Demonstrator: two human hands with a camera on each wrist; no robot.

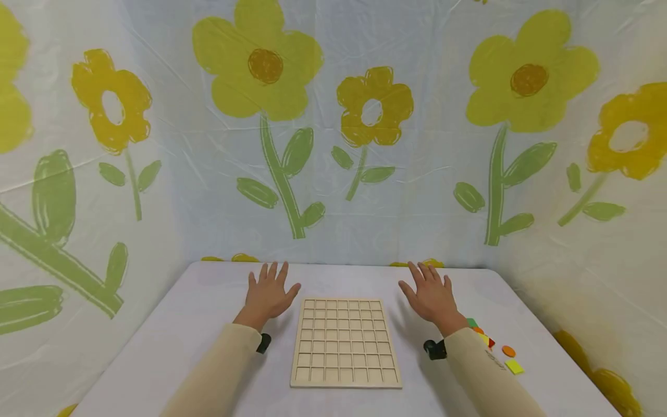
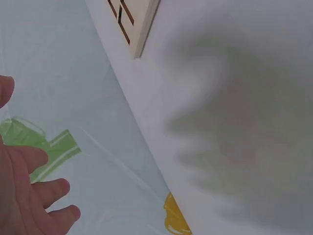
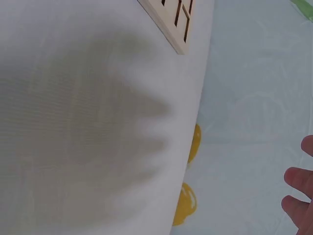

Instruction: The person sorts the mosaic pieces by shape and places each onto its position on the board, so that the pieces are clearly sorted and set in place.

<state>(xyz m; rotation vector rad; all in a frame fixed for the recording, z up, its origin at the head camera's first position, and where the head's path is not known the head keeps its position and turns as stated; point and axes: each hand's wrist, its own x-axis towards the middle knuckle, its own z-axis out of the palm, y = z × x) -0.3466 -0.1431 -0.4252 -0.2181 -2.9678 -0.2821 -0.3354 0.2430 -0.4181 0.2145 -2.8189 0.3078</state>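
A light wooden grid board (image 1: 346, 341) with rows of square cells lies flat in the middle of the white table. To its left, my left hand (image 1: 268, 294) is held above the table with fingers spread, holding nothing. On the other side my right hand (image 1: 431, 295) hovers the same way, fingers apart and nothing in them. Both wrist views show shadows of the hands on the table and a corner of the board (image 2: 142, 29) (image 3: 171, 24). Partly behind the right sleeve lie small coloured pieces, among them an orange disc (image 1: 508, 351) and a yellow square (image 1: 514, 366).
A green piece (image 1: 471, 322) and a red piece (image 1: 491, 343) lie close to the right forearm, partly covered by it. Flower-printed sheets (image 1: 354, 231) hang behind and on both sides of the table (image 1: 333, 278). A dark camera sits under each wrist.
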